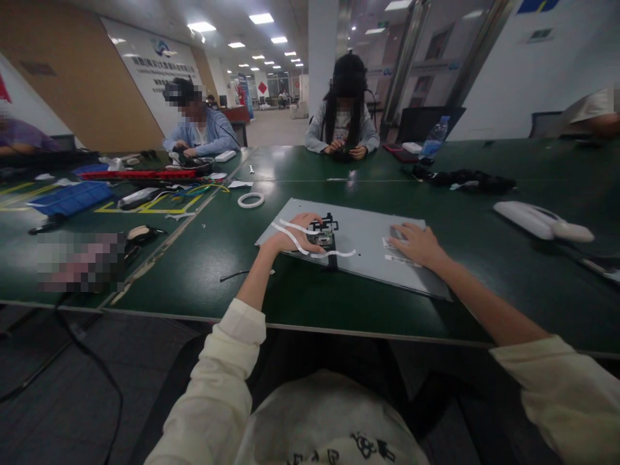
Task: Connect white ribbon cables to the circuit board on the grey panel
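Note:
A flat grey panel (361, 226), like the back of a display, lies slanted on the green table in front of me. On its left part sits a small circuit board (325, 237) with a black frame and a dark strip hanging over the near edge. My left hand (289, 236) reaches around the board with thumb and fingers apart; whether the fingertips touch it I cannot tell. White tape strips (339, 254) lie across that hand and the panel. At the panel's right end, beside white labels (402, 260), my right hand (417, 244) rests with fingers stretched out.
A white tape roll (250, 200) lies beyond the panel. Leftward are a blue tray (72, 197), loose cables (194, 190) and a wrench (180, 216). To the right lies a white device (542, 221); a water bottle (434, 139) stands farther back. Other people sit across the table.

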Demonstrator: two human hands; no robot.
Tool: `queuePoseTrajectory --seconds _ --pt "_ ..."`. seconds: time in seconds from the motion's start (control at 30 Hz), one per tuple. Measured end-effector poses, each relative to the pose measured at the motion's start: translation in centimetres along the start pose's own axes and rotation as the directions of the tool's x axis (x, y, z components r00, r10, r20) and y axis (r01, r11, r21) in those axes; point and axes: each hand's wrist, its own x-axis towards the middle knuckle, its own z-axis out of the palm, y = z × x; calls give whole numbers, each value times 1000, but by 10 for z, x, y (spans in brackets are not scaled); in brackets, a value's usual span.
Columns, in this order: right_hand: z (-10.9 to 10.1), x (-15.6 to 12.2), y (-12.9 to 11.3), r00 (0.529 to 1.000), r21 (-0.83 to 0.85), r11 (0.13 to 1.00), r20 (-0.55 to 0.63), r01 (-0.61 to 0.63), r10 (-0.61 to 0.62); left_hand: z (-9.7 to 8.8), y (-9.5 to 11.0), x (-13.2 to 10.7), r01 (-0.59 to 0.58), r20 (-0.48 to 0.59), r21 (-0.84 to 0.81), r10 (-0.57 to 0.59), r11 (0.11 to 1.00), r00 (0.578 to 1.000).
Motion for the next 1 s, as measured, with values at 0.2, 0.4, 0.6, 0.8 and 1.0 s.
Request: queuePoseTrajectory --seconds 0.2,0.4,0.6,0.8,1.0 --pt "-3 14 -13 997 42 996 21 77 -78 4 -2 3 38 16 37 -39 999 999" --pt "-5 16 -18 985 47 985 25 167 -168 9 -7 7 53 28 61 -55 997 998" --pt "-5 19 -26 975 43 976 42 215 -216 14 -8 13 62 16 48 -63 997 998" --pt "-5 21 -33 975 64 975 43 213 -216 18 0 16 70 35 51 -72 996 997" --pt "-7 21 -39 980 81 980 70 183 -189 22 -3 19 78 60 31 -80 996 995"
